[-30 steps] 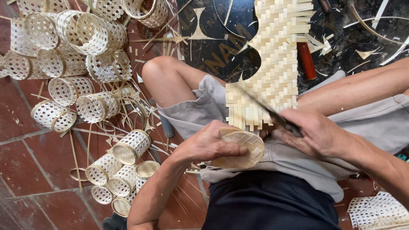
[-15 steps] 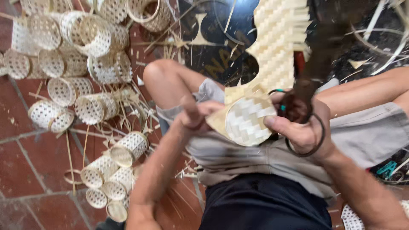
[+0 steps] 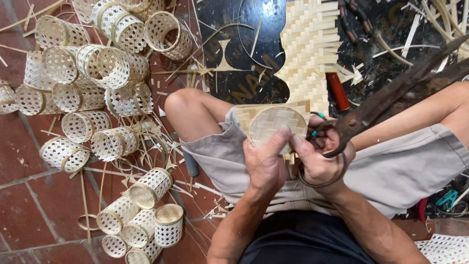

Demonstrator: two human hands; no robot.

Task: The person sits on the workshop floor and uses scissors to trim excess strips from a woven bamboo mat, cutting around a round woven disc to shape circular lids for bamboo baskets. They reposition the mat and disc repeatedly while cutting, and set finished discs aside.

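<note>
The left hand pinches a pale round disc of woven bamboo strips, thumb pressed on its near face just under the lower rim and the other fingers behind it, out of sight. The disc stands above the person's lap, tilted up toward the camera, directly above the left fingertips. The right hand is just beside it: its forefinger touches the disc's lower right edge, while the remaining fingers are hooked through the loop handles of large dark rusty iron shears, whose blades point up and away to the right, nearly shut.

The disc looks very light, thin and springy rather than rigid; its cut strip ends at the rim would probably fray or snag, and the weave could loosen if bent hard. Holding it by the rim, thumb on one face and fingers on the other, seems the safest grip.

Beyond the fingers, a long flat woven bamboo mat lies over the knee and floor. To the left of the left hand, small open-weave cylindrical bamboo baskets are heaped on red floor tiles.
</note>
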